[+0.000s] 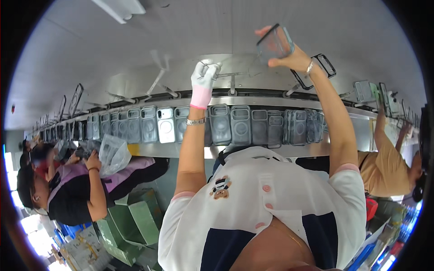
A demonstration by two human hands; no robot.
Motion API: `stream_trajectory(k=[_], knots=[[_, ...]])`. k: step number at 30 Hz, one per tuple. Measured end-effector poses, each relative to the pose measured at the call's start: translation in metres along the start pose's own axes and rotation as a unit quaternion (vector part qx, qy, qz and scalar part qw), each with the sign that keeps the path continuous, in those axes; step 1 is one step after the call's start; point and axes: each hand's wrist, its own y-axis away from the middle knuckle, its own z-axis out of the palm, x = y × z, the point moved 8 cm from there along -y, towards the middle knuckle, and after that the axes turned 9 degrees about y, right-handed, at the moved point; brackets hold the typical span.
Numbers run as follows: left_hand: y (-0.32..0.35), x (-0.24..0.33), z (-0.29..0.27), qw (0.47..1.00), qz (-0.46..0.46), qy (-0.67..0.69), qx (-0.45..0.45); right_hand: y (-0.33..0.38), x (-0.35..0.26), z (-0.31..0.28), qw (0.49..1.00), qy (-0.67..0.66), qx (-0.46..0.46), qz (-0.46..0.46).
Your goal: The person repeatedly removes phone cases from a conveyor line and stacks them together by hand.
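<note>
My right hand (289,56), bare with a bracelet at the wrist, is raised and holds a clear phone case (276,44) with a dark rim between thumb and fingers. My left hand (205,74) wears a white glove with a pink cuff. Its fingers are curled beside a T-shaped metal holder (232,79); a thin line shows at the fingertips, but I cannot make out what they grip. Below both hands, a row of clear and grey phone cases (240,124) stands along a metal ledge. Behind my right wrist, a black-rimmed frame (326,65) sits on another holder.
More metal holders (160,83) line the rail to the left and right, some carrying cases. A co-worker in black and purple (77,194) is at the left beside a plastic bag (113,153) and green crates (135,221). Another person in tan (389,167) works at the right.
</note>
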Motion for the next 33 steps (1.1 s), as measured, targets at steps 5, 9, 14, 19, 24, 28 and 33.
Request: stream_trajectory(k=[5, 9, 14, 19, 24, 28, 33], knots=[[0.018, -0.029, 0.064, 0.989, 0.009, -0.002, -0.148, 0.074, 0.01, -0.025, 0.995, -0.096, 0.03, 0.029], [0.022, -0.054, 0.119, 0.99, -0.049, -0.026, -0.131, 0.069, -0.022, -0.016, 0.977, 0.211, 0.012, 0.032], [0.017, -0.097, 0.184, 0.97, -0.009, -0.153, -0.189, 0.072, 0.017, -0.019, 0.894, 0.435, -0.09, 0.048], [0.029, -0.118, 0.218, 0.979, -0.018, -0.074, -0.19, 0.127, 0.038, -0.071, 0.867, 0.479, -0.044, 0.127], [0.105, -0.098, 0.094, 0.959, -0.227, -0.02, -0.167, 0.274, 0.048, -0.085, 0.821, 0.422, 0.344, 0.173], [0.113, -0.026, 0.009, 0.962, -0.114, -0.2, 0.15, 0.382, 0.21, -0.001, 0.778, 0.352, 0.219, 0.472], [0.078, 0.008, 0.032, 0.957, 0.132, -0.25, 0.063, 0.418, 0.286, 0.036, 0.836, 0.005, 0.159, 0.525]])
